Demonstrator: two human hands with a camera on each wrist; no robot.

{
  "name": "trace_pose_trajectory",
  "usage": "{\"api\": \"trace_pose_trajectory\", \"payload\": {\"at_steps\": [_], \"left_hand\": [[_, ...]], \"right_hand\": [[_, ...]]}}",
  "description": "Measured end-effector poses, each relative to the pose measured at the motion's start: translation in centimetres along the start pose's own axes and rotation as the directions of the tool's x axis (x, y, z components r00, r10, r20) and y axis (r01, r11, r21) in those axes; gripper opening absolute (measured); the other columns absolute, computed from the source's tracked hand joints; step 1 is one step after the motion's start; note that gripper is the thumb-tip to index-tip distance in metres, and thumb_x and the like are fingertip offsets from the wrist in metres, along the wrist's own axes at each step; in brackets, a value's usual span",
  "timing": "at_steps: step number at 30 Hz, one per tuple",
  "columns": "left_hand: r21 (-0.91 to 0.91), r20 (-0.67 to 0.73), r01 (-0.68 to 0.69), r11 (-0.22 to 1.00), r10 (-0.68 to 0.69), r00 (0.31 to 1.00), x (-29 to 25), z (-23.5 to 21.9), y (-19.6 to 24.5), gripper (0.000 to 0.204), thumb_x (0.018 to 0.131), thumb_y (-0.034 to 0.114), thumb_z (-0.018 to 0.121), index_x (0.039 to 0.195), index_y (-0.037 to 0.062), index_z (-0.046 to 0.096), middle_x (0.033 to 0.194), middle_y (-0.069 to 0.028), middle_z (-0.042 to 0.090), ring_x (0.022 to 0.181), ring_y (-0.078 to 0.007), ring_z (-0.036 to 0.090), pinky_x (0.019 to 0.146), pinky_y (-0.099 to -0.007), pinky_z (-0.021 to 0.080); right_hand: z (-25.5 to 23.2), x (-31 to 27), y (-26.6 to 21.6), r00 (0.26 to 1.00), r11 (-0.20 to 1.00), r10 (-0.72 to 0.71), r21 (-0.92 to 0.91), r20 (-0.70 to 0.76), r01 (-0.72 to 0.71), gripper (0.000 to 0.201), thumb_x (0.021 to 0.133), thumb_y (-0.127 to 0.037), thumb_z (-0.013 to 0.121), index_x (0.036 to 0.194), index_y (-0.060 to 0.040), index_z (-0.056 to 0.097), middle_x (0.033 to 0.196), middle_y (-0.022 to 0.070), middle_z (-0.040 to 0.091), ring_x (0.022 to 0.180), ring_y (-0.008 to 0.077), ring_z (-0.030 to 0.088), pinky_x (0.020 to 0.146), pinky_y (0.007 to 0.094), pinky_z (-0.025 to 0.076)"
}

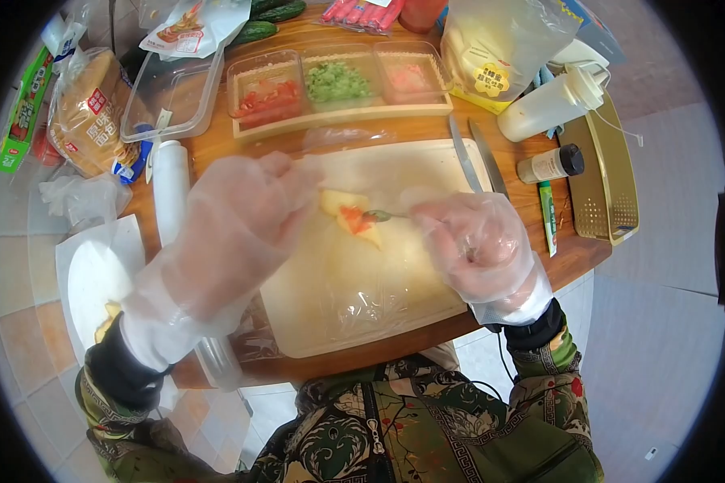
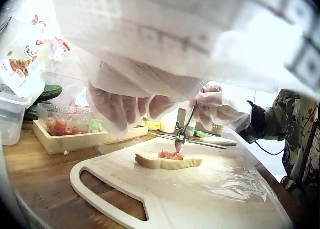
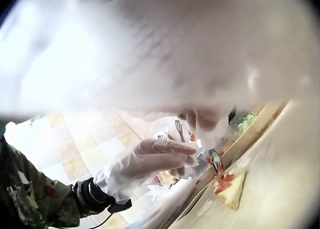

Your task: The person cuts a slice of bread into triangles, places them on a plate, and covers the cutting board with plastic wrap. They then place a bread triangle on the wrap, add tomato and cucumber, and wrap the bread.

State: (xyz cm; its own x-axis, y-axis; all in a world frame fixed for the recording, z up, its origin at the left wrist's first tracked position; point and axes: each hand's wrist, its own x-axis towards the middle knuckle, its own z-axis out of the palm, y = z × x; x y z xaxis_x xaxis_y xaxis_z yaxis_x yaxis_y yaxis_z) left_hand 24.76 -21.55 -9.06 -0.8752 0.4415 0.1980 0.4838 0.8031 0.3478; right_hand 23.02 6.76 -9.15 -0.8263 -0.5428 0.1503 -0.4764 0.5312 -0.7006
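Observation:
A piece of bread topped with diced red filling lies on the white cutting board. In the left wrist view, the bread has the filling heaped in its middle. My right hand, in a clear plastic glove, grips a thin metal spoon. Red and green bits cling to the spoon's lowered end, close over the filling. Also gloved, my left hand hovers left of the bread, its fingers loosely extended and holding nothing.
Behind the board, a wooden tray carries tubs of diced red, green and pink food. Two knives lie at the board's right edge. A squeeze bottle, seasoning jar and gold basket stand right; bagged bread sits left.

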Motion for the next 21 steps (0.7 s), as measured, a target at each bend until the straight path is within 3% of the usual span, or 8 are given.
{"api": "trace_pose_trajectory", "payload": {"at_steps": [3,7,9,10,12,16,19,21], "left_hand": [[0.002,0.009,-0.002,1.000,0.002,1.000,0.1,-0.2,0.1,0.028,0.090,0.007,0.069,0.117,0.0027,0.071,0.095,-0.0165,0.069,0.072,-0.0360,0.064,0.064,-0.0450,0.049],[0.022,0.022,0.006,1.000,-0.006,1.000,0.1,-0.4,0.2,0.029,0.089,0.006,0.069,0.117,0.0023,0.071,0.096,-0.0166,0.070,0.072,-0.0361,0.064,0.064,-0.0446,0.050],[0.013,0.025,0.011,1.000,-0.011,1.000,0.1,-0.4,0.2,0.029,0.089,0.006,0.069,0.117,0.0021,0.071,0.096,-0.0166,0.070,0.072,-0.0360,0.064,0.064,-0.0443,0.050],[0.003,0.027,0.015,1.000,-0.015,1.000,0.1,-0.4,0.1,0.029,0.089,0.005,0.070,0.117,0.0019,0.071,0.097,-0.0167,0.070,0.073,-0.0359,0.065,0.064,-0.0440,0.050],[0.000,0.031,0.015,1.000,-0.015,0.999,0.1,-0.5,0.1,0.029,0.089,0.005,0.070,0.117,0.0017,0.071,0.097,-0.0168,0.070,0.073,-0.0358,0.065,0.064,-0.0438,0.050],[0.000,0.024,0.004,1.000,-0.004,1.000,0.0,-0.4,0.0,0.028,0.089,0.004,0.070,0.116,0.0013,0.071,0.097,-0.0170,0.071,0.073,-0.0354,0.065,0.064,-0.0433,0.050],[0.006,0.018,0.008,1.000,-0.008,1.000,0.1,-0.6,0.1,0.027,0.089,0.004,0.070,0.115,0.0009,0.071,0.097,-0.0171,0.071,0.072,-0.0352,0.065,0.064,-0.0431,0.050],[0.006,0.014,0.012,1.000,-0.012,1.000,0.0,-0.5,0.1,0.027,0.089,0.004,0.070,0.115,0.0008,0.071,0.097,-0.0169,0.071,0.072,-0.0350,0.065,0.063,-0.0431,0.050]], "right_hand": [[0.7,-0.1,0.7,0.997,0.998,-0.068,0.010,-0.029,0.069,0.017,0.088,-0.004,0.061,0.097,0.0031,0.074,0.075,0.0187,0.067,0.060,0.0304,0.062,0.058,0.0365,0.048],[0.3,0.0,-0.5,0.999,0.998,-0.022,-0.064,0.025,0.024,0.016,0.088,-0.004,0.063,0.098,0.0023,0.074,0.077,0.0193,0.068,0.062,0.0312,0.064,0.059,0.0365,0.050],[0.7,-0.5,-1.0,0.957,0.917,0.270,0.275,0.105,-0.288,0.017,0.088,-0.004,0.063,0.099,0.0024,0.074,0.077,0.0184,0.068,0.063,0.0295,0.064,0.060,0.0360,0.050],[0.8,-0.4,-0.8,0.957,0.917,0.269,0.275,0.105,-0.288,0.017,0.088,-0.004,0.063,0.099,0.0024,0.074,0.077,0.0184,0.068,0.063,0.0295,0.064,0.060,0.0360,0.050],[1.2,0.0,0.0,0.996,0.997,-0.081,-0.022,-0.033,0.080,0.017,0.088,-0.003,0.064,0.099,0.0036,0.074,0.074,0.0159,0.065,0.061,0.0262,0.062,0.059,0.0347,0.049],[0.4,0.4,-0.9,0.997,0.995,0.069,0.067,0.047,-0.072,0.017,0.088,-0.003,0.063,0.099,0.0038,0.074,0.074,0.0157,0.065,0.061,0.0262,0.061,0.060,0.0350,0.049],[0.0,0.9,-0.8,0.997,1.000,0.021,-0.025,0.076,-0.019,0.017,0.088,-0.002,0.062,0.099,0.0029,0.074,0.079,0.0188,0.069,0.064,0.0319,0.065,0.062,0.0375,0.052],[0.3,1.1,-0.2,0.986,0.976,-0.166,-0.141,-0.008,0.163,0.017,0.087,-0.002,0.062,0.098,0.0026,0.074,0.083,0.0213,0.070,0.067,0.0366,0.067,0.063,0.0401,0.054]]}}
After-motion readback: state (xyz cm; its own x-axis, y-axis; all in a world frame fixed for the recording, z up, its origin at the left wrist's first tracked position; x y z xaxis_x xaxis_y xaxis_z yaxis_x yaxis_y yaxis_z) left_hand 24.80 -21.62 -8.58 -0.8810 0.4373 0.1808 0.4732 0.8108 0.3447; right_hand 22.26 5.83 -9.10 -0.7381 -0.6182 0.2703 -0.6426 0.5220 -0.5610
